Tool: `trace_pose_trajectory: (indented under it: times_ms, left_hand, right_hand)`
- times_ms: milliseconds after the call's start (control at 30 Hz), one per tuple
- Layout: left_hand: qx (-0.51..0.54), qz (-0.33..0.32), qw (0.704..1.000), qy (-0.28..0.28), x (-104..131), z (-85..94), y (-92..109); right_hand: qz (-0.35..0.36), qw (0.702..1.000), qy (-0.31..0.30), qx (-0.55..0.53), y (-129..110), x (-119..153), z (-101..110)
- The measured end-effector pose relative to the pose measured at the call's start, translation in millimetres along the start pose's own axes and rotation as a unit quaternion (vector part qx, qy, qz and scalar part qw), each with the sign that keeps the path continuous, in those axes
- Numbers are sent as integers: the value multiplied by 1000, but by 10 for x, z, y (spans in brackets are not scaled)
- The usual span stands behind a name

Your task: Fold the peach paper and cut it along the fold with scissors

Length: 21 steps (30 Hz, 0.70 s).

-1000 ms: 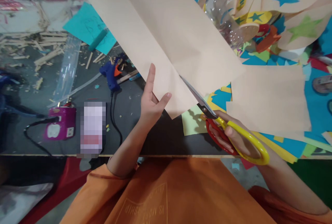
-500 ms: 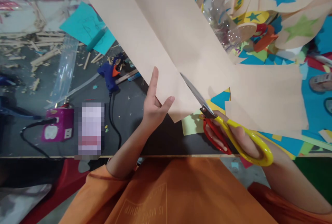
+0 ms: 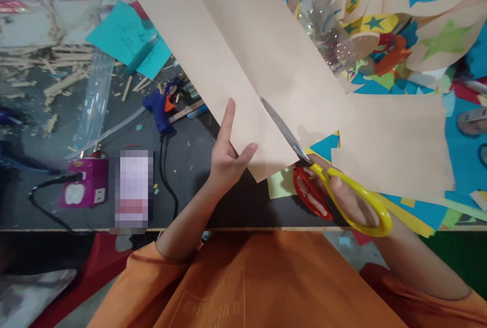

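— What's around you?

— A dark worktable (image 3: pixel 198 186) fills the left and centre of the frame, littered with wood splinters (image 3: pixel 57 72) at the upper left. A teal sheet (image 3: pixel 125 39) lies above a blue glue gun (image 3: pixel 160 110), and a purple power strip (image 3: pixel 85 186) sits at the lower left. The upper right is a heap of coloured paper scraps (image 3: pixel 384 29) with star cut-outs.

— And your hands?

— My left hand (image 3: pixel 228 153) pinches the near edge of the big beige paper (image 3: pixel 243 49), thumb on top, index finger stretched up along the sheet, the other fingers hidden beneath it. The paper runs from the top centre of the frame down to the middle, lifted off the table. My right hand (image 3: pixel 342 196) has its fingers through the loops of the scissors (image 3: pixel 323 181), red handle on the left, yellow on the right, firmly held.

— Where do the blades stand?

— Nearly together, lying in the cut at the centre of the frame, the tip pointing to the upper left.

— Anything different from half a second ago?

— The blade tip reaches a little higher into the sheet, and the handles are drawn closer together. The left strip's bottom corner hangs about where it did. My left hand has barely shifted.
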State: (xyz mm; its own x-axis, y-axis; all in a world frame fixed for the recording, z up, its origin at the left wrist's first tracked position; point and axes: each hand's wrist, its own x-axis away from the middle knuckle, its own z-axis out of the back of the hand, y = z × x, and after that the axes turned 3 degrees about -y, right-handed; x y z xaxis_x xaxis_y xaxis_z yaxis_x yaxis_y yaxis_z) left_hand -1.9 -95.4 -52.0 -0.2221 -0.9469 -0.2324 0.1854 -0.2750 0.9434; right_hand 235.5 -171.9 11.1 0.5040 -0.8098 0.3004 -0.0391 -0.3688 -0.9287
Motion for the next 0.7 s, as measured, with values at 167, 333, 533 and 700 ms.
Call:
trace_pose_trajectory:
  times_ms: [167,333,533,700]
  left_hand:
    - [2,4,1000,-2,-6,1,2]
    - [-4,8,1000,3,-17,-8,1]
    - [-3,-2,1000,6,-9,-25,-15]
    - [-10,16,1000,13,-47,18,-28]
  right_hand:
    - [2,1000,22,2,-2,-7,-19]
    - [-17,999,31,11,27,5,8]
    - [-21,999,40,-6,119,52,36]
    - [-50,998,35,2,82,105,38]
